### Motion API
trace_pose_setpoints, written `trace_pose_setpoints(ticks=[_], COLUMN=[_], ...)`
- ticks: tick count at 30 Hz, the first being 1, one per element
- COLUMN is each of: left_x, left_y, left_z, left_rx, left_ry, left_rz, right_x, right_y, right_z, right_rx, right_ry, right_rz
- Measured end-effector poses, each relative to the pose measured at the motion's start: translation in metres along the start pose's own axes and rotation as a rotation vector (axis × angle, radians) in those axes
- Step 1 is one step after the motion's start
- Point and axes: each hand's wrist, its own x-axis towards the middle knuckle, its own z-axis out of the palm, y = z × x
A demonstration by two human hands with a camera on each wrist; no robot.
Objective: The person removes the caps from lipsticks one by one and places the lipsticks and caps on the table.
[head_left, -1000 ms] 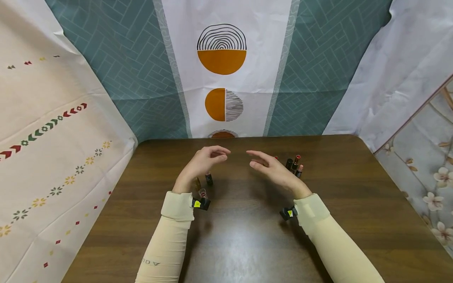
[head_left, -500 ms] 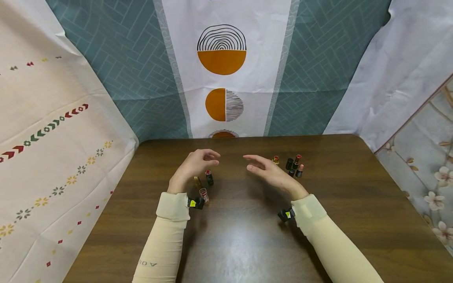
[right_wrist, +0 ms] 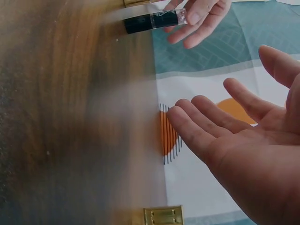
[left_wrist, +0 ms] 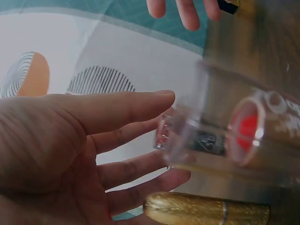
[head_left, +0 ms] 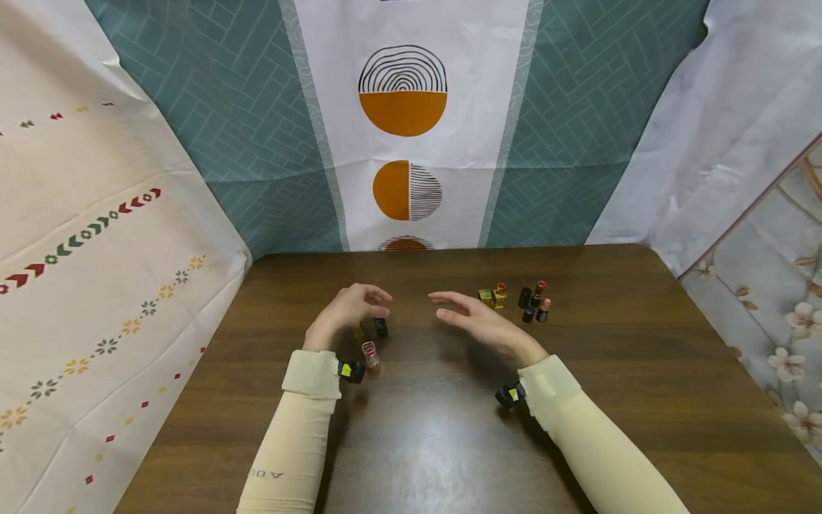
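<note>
A: Lipsticks by left hand (head_left: 349,308): clear-capped tube (head_left: 369,353) lower centre-left near the wrist, black tube (head_left: 381,327) just under the fingertips. Fingers loosely curled, holding nothing.

B: Right hand (head_left: 475,321)?

A: Centre frame, palm open, empty. Looks like the reach step; next move needs the left fingers down onto the black tube.

B: Further back?

A: Gold and dark lipsticks (head_left: 516,298) standing right of centre on the table (head_left: 642,371).

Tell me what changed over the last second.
Both hands came down and toward the person: the left hand now hovers over the lipsticks, the right hand uncovers a gold lipstick. Neither holds anything. The lipstick group stayed put.
</note>
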Motion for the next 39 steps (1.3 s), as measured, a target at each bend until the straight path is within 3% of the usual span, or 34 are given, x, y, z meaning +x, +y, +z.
trace_pose_setpoints(ticks=[14, 24, 30, 39], left_x=[0.006, 0.007, 0.007, 0.009], left_y=[-0.006, -0.007, -0.004, 0.003], left_z=[0.003, 0.005, 0.001, 0.000], left_rx=[0.042, 0.093, 0.048, -0.124], left_ry=[-0.021, 0.097, 0.107, 0.094], left_rz=[0.023, 0.023, 0.091, 0.180], right_x=[0.006, 0.010, 0.013, 0.015], right_y=[0.003, 0.007, 0.009, 0.007], right_z=[0.007, 0.014, 0.019, 0.025], right_rx=[0.046, 0.030, 0.022, 0.040], right_ry=[-0.033, -0.056, -0.056, -0.052], right_rz=[-0.003, -0.002, -0.005, 0.014])
